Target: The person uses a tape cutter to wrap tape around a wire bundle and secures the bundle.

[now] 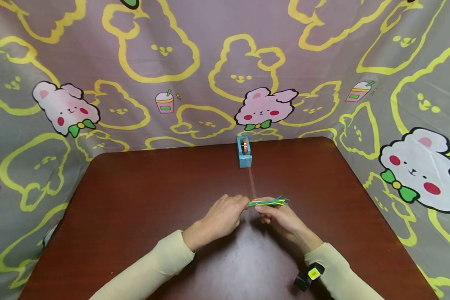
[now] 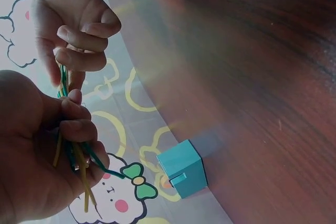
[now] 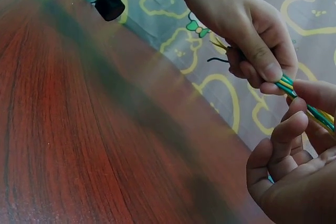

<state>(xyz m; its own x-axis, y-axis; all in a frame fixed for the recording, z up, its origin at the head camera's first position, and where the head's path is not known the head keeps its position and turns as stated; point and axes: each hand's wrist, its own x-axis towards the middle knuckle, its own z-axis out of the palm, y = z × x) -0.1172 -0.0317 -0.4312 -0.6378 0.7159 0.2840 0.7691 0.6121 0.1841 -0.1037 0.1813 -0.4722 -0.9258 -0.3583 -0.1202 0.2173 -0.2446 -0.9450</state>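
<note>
A thin bundle of green and yellow wires (image 1: 270, 202) stretches between the two hands above the table. My left hand (image 1: 225, 214) grips one end, and loose wire tips stick out past its curled fingers in the left wrist view. With thumb and fingers, my right hand (image 1: 281, 218) pinches the bundle close beside the left; its other fingers are loosely bent (image 3: 283, 145). A clear strip of tape (image 1: 252, 183) runs from a blue tape dispenser (image 1: 244, 161) to the bundle between the hands. Where the tape meets the wires is too small to tell.
The dispenser, with an orange roll (image 1: 245, 146), stands at the back edge of the dark brown table (image 1: 153, 187). A patterned cloth (image 1: 206, 54) hangs around the back and sides. A small black device with a yellow face (image 1: 314, 273) sits on the right wrist.
</note>
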